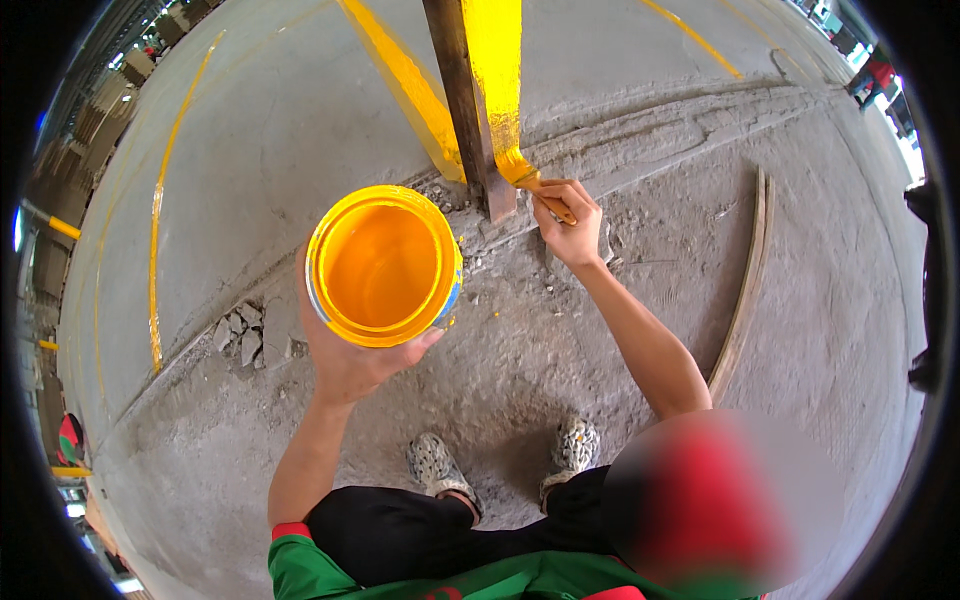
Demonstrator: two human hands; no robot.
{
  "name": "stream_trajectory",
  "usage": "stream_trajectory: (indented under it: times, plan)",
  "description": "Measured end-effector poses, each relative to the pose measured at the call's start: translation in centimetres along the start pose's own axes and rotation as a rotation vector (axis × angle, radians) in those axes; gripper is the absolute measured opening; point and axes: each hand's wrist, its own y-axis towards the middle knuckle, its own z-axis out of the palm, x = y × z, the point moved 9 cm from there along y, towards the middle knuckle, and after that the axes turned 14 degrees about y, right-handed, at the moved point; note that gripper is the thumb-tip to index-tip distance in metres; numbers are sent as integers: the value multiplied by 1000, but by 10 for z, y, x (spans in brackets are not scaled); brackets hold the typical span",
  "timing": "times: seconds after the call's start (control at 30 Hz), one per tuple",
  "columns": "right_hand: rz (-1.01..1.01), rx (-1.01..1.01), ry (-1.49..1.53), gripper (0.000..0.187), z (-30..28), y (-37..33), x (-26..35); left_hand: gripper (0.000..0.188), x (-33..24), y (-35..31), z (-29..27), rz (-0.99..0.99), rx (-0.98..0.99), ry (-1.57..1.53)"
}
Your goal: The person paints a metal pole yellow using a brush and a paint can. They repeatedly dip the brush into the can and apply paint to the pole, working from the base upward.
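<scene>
My left hand [352,358] is wrapped round the side and underside of a round paint can [452,283], its rim coated in yellow. Yellow-orange paint [383,268] shows inside. In my right hand [572,222] is a paintbrush [554,205], gripped by its wooden handle. The yellow-loaded bristles press against the lower end of an upright post [496,75]. Bright yellow covers the post's right face, with streaks toward the bottom; its left face is dark brown. The can hangs left of the post's foot, apart from it.
A long thin wooden strip [748,290] lies on the rough concrete at the right. Broken concrete pieces [240,333] are heaped at the left. A yellow-painted bar [405,85] lies behind the post. My patterned clogs [437,463] stand below. Another person [876,78] is far off at upper right.
</scene>
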Motion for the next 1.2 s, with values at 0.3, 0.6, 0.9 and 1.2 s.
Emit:
stream_trajectory:
  times: [0.3, 0.6, 0.9, 1.2]
  plan:
    - [82, 61, -67, 11, -14, -15, -4, 114, 12, -5, -7, -43, 19, 77]
    - [93, 156, -113, 14, 29, 18, -49, 114, 8, -6, -13, -44, -11, 137]
    - [-247, -82, -27, 14, -4, 82, 84, 110, -1, -3, -4, -15, 17, 113]
    - [-285, -198, 147, 7, -36, 100, 132, 111, 0, -1, 2, -39, 43, -24]
